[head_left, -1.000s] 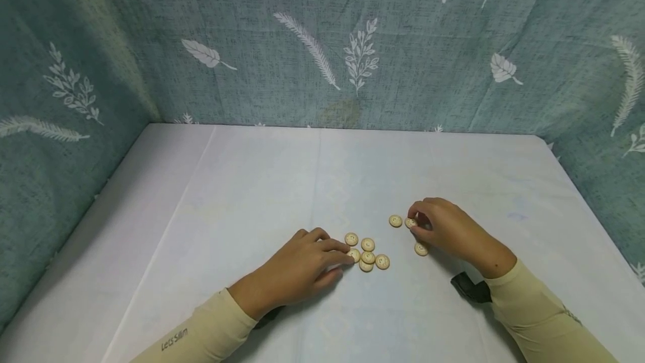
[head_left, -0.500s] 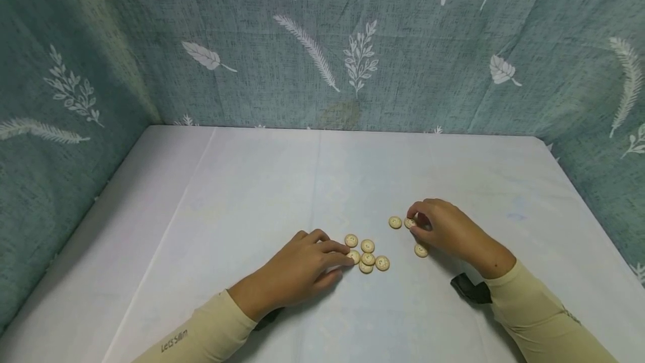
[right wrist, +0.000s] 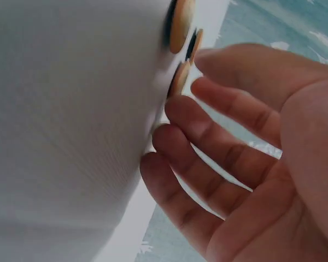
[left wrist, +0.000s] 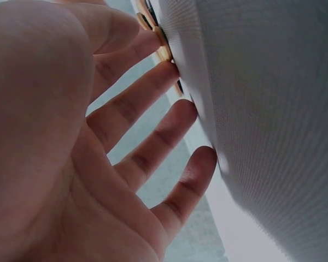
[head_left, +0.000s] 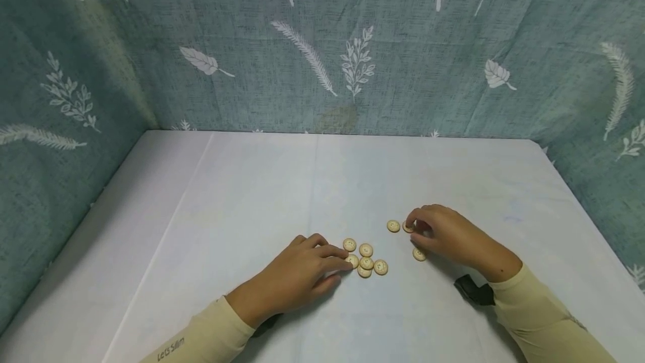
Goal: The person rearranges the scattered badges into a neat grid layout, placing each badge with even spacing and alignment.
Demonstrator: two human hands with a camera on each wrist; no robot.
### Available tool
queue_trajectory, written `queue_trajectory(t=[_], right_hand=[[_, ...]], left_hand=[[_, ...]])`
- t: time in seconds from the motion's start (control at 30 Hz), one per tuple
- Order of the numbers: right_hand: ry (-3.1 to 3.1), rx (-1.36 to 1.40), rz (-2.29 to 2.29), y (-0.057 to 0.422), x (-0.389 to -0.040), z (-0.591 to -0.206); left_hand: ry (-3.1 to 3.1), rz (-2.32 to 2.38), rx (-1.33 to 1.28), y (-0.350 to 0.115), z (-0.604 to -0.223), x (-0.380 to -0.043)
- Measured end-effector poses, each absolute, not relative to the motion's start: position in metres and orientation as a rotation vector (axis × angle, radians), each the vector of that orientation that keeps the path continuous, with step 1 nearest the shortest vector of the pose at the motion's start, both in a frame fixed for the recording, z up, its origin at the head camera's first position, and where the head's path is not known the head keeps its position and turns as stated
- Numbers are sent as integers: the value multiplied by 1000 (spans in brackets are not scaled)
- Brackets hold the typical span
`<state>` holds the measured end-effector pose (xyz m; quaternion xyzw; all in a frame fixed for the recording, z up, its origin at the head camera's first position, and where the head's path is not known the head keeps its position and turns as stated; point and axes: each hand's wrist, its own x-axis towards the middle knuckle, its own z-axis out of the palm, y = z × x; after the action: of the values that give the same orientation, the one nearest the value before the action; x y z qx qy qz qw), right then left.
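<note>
Several round, pale wooden buttons lie on the white tabletop. My left hand (head_left: 307,270) reaches to the left of a cluster, with fingers spread and relaxed. Its fingertips touch a button (head_left: 351,262) at the cluster's left side. An overlapping button (head_left: 367,263) lies in the middle of that cluster. Farther right, my right hand (head_left: 445,238) rests its fingertips at another button (head_left: 407,227), which stays flat and is partly covered. To its left lies a separate button (head_left: 393,226), and a third button (head_left: 419,254) sits below the thumb. In the right wrist view, the thumb (right wrist: 224,63) stands apart from the index finger.
A white cloth with fold lines covers the table (head_left: 242,184). Green curtains (head_left: 252,71) with white leaf prints hang behind and along both sides. Black wrist straps (head_left: 473,290) show under the cream sleeves (head_left: 539,312).
The whole head view has shifted slightly, so everything appears a little lower. Both hands and the buttons keep nearly the same places relative to each other.
</note>
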<state>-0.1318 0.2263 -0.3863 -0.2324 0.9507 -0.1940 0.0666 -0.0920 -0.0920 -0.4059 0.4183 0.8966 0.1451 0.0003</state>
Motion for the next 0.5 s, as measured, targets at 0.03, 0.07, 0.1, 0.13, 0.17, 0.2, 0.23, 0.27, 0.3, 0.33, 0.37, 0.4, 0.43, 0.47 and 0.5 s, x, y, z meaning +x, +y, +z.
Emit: queue_trajectory(t=[0.03, 0.07, 0.1, 0.13, 0.17, 0.2, 0.23, 0.27, 0.3, 0.33, 0.37, 0.4, 0.43, 0.47, 0.5], right_hand=[[2861, -708, -589, 228, -131, -386], [2852, -712, -599, 229, -130, -386], [2840, -711, -610, 230, -129, -386], [2826, -711, -621, 231, -129, -386], [2808, -711, -636, 233, -128, -385], [2788, -703, -650, 234, -128, -385], [2766, -692, -664, 236, -128, -385], [2745, -682, -675, 237, -128, -384], [2726, -675, -683, 237, -128, -383], [2707, -671, -696, 238, -129, -383], [2688, -666, -711, 239, -129, -382], [2672, -661, -720, 240, -129, -382], [2657, -662, -731, 240, -129, -381], [2643, -678, -744, 240, -130, -380], [2630, -680, -754, 240, -130, -380]], left_hand=[[2816, 455, 1317, -92, -406, -92], [2814, 454, 1317, -92, -406, -91], [2813, 453, 1318, -92, -406, -91], [2812, 452, 1319, -92, -406, -91], [2811, 450, 1321, -91, -406, -91], [2812, 451, 1322, -91, -406, -91], [2814, 447, 1323, -91, -406, -91], [2816, 443, 1325, -91, -406, -91], [2821, 440, 1329, -91, -406, -91], [2824, 436, 1330, -91, -406, -92], [2825, 434, 1332, -91, -405, -92], [2826, 432, 1331, -92, -405, -92], [2827, 431, 1329, -92, -405, -92], [2827, 432, 1327, -92, -405, -92], [2826, 436, 1324, -92, -405, -92]])
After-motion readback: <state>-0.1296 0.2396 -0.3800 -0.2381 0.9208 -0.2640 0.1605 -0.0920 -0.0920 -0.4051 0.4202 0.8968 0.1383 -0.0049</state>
